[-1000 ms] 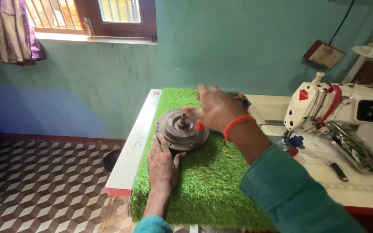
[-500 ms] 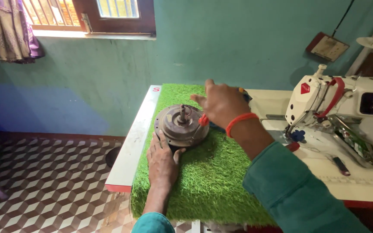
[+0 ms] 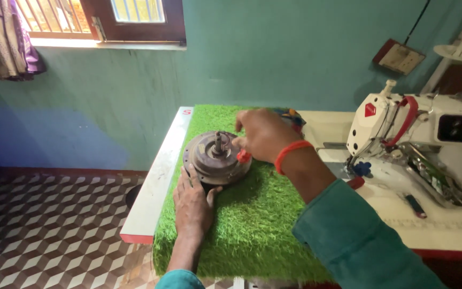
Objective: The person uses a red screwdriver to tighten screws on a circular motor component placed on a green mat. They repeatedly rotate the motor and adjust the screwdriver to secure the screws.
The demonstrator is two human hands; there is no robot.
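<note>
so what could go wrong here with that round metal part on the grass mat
1. The round metal motor part sits near the left edge of the green turf mat, close to the table edge; a hard push might slide it toward the floor.
2. The left hand braces only its near rim, so it may turn or tip under force.
3. The right hand holds a red-handled tool at the part; a slip could bring it near the left fingers.
</note>
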